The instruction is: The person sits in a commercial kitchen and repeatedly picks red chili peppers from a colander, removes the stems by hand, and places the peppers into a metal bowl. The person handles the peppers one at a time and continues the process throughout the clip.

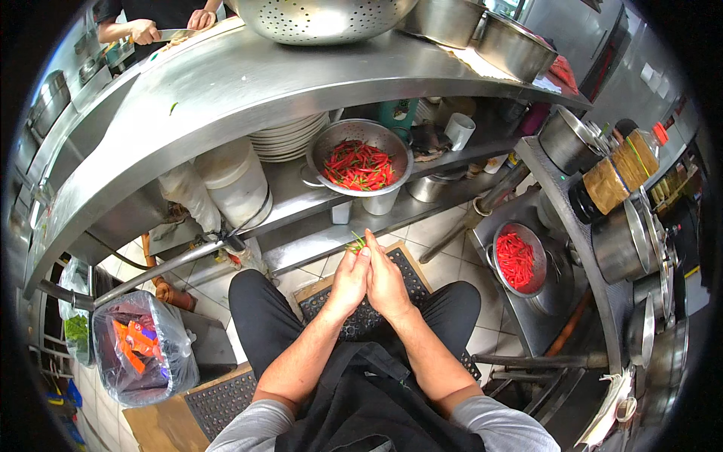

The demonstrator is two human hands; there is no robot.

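Note:
My left hand [347, 282] is closed around a small bunch of red chilli peppers [357, 244], whose green stems poke out past the fingertips. Pressed against it is my right hand [387, 282], its index finger stretched forward beside the stems. Whether the right fingers also pinch a pepper is hidden. In front of my hands, a steel colander [361, 127] heaped with red chillies with green stems [360, 165] sits on the shelf under the counter. To the right, a smaller steel colander [497, 271] holds red chillies without visible stems [515, 261].
A lined bin [192, 333] with orange wrappers stands at left. Stacked plates [291, 135] and a white bucket [234, 175] share the shelf. Overhead juts the steel counter [271, 79], bearing a large colander [327, 20]. Another person's hands [146, 31] cut with a knife. Pots crowd the right rack [587, 260].

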